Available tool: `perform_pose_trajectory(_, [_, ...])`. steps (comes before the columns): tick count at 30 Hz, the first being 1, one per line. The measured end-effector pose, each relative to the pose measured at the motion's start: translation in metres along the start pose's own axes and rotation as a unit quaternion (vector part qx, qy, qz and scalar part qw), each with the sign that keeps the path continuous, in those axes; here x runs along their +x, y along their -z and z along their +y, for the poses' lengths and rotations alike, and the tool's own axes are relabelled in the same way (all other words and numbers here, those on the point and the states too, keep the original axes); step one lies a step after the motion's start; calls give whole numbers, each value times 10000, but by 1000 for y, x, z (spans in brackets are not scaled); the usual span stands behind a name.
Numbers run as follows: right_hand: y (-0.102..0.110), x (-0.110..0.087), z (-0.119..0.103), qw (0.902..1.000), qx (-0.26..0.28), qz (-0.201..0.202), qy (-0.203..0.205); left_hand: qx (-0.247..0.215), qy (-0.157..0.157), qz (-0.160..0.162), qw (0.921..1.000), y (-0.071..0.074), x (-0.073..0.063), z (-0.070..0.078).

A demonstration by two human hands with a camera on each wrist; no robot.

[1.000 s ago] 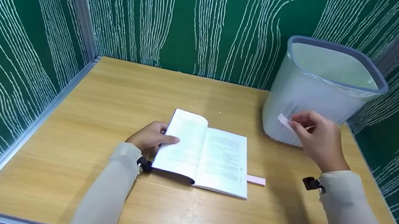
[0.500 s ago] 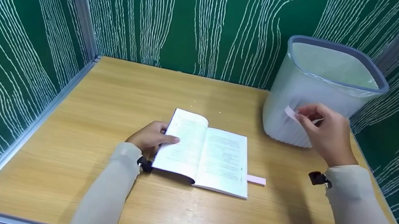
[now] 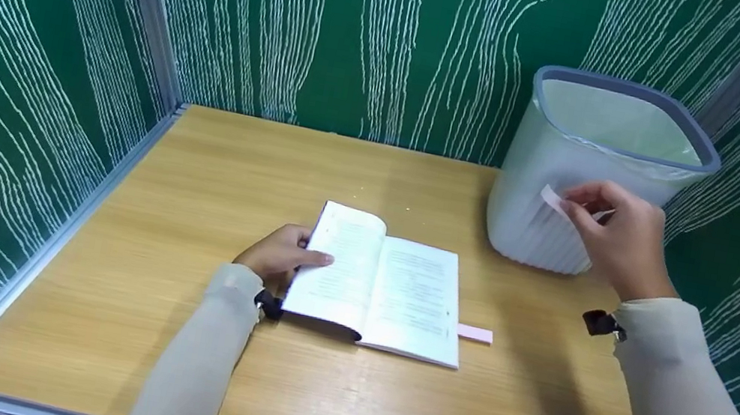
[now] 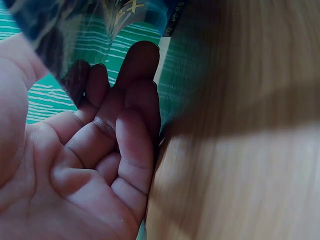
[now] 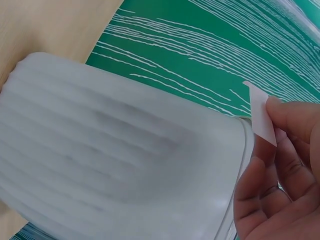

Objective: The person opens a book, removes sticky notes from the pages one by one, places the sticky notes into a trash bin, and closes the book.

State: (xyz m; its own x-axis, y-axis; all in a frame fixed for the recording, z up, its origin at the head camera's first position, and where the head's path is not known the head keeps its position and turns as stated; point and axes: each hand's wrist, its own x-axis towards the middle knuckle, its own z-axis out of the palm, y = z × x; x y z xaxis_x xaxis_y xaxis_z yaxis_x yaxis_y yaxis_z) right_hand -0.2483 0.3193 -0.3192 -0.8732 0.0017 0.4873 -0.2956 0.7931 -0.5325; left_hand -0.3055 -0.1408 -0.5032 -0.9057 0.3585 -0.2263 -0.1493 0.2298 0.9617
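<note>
Only L wrist cam shows gold lettering (image 4: 130, 11) on bk cover (image 4: 44, 31).

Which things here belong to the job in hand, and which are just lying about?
Likely part of the job:
- left hand, gripping the open book
- right hand, pinching a pale strip
- pink strip jutting past the book's right edge
- bin

Just around:
- white specks on the table
- patterned green backdrop

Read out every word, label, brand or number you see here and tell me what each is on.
Nothing legible.
Open book, pages: printed lines, too small and blurred to read.
Its cover, left wrist view: gold characters, cut off and blurred; smaller ones beside them, unreadable too.
Bin, pink strip at the book's edge, held strip: no writing shows.
</note>
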Motion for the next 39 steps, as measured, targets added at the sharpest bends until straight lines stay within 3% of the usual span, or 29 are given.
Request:
perform_pose_trajectory(8, [5,4,-1,10000,-15,66,-6,203,-42,21,9998,0,2,-2])
perform_pose_trajectory(19, [14,14,0,9997,-214,143,-43,119,-141,-33,9998,0,3,-3])
perform_pose_trajectory(39, [26,25,-3,9992,-238,42,-333,2,38,35,10000,-1,2,-1])
